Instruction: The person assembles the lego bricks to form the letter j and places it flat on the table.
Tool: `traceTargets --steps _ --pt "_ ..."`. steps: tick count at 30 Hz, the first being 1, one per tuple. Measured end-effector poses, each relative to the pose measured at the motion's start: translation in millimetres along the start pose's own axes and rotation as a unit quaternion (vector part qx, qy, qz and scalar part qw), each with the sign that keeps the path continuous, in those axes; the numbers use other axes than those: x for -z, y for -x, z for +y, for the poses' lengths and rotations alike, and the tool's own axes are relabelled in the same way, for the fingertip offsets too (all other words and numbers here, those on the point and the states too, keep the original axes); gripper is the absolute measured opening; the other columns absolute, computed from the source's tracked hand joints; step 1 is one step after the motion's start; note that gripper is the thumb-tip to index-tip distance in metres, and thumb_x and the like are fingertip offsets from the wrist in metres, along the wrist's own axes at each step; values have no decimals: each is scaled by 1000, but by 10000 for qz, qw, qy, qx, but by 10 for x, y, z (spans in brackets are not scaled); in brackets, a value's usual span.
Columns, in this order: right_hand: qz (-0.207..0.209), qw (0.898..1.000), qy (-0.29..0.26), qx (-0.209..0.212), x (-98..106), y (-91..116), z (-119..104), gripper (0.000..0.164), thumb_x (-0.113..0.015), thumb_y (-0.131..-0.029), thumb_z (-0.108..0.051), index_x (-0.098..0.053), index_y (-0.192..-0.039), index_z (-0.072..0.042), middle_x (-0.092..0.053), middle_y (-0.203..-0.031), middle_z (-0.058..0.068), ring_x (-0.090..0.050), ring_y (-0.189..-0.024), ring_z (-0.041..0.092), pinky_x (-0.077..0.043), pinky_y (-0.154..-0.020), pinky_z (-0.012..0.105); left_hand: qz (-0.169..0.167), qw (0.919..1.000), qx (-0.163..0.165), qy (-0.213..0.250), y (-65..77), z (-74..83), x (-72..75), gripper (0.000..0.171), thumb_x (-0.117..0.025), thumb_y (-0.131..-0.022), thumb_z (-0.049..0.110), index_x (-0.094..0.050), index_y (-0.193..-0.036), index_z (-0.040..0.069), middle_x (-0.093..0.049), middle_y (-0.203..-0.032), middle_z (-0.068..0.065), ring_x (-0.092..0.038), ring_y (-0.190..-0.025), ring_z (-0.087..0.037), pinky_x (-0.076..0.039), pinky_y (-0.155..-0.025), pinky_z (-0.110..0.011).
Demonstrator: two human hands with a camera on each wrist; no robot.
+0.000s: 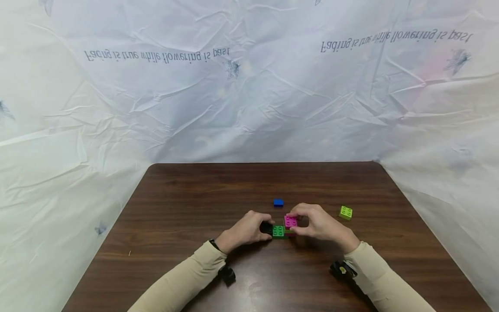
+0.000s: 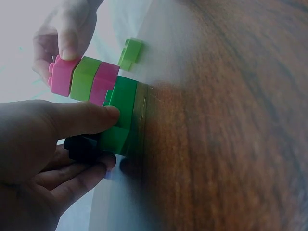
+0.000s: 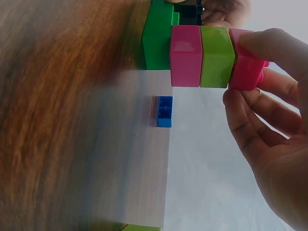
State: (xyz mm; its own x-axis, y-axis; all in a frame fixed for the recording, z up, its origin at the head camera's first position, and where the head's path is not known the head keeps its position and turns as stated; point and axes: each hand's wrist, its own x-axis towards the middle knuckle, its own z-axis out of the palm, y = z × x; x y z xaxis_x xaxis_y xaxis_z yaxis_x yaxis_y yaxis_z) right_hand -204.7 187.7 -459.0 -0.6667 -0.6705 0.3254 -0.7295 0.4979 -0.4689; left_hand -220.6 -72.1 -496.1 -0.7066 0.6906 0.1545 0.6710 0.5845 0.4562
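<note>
The left hand (image 1: 246,229) curls its thumb and fingers round a black plastic brick (image 1: 266,228) at one end of a long green plastic brick (image 1: 278,232). The right hand (image 1: 320,223) pinches a studded magenta plastic brick (image 1: 290,221) above a lime-green plastic brick (image 3: 215,57) and a pink plastic brick (image 3: 186,55), stacked on the green one's other end. Farther off, on the brown wood-grain worktop (image 1: 202,186), lie a loose yellow-green studded brick (image 1: 345,212) and a small blue plastic brick (image 1: 278,203). Behind hangs a creased, printed white sheet (image 1: 273,108).
</note>
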Motion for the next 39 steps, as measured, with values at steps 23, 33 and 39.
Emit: traceTargets --steps 23,33,39 --pt "-496 9985 145 -194 85 -118 -116 21 -78 -83 -21 -71 -101 -12 -65 -97 -5 -62 -84 5 -56 -71 29 135 9997 -170 -94 14 2 23 30 -82 -79 26 -70 -107 18 -73 -106 4 -65 -94 -7 -52 -76 -20" --pt "-483 9977 224 -429 47 -74 -136 23 -77 -85 -23 -71 -105 -13 -65 -101 -5 -61 -87 6 -56 -73 34 34 9999 -23 -108 14 11 5 30 -82 -80 26 -70 -107 19 -73 -106 5 -64 -92 -5 -51 -76 -19" --pt "-444 9965 342 -614 48 -47 -156 27 -77 -84 -24 -69 -109 -16 -65 -102 -7 -61 -87 6 -56 -74 34 87 9999 -47 -121 5 23 1 30 -82 -79 25 -71 -106 19 -73 -104 5 -64 -91 -4 -51 -77 -19"
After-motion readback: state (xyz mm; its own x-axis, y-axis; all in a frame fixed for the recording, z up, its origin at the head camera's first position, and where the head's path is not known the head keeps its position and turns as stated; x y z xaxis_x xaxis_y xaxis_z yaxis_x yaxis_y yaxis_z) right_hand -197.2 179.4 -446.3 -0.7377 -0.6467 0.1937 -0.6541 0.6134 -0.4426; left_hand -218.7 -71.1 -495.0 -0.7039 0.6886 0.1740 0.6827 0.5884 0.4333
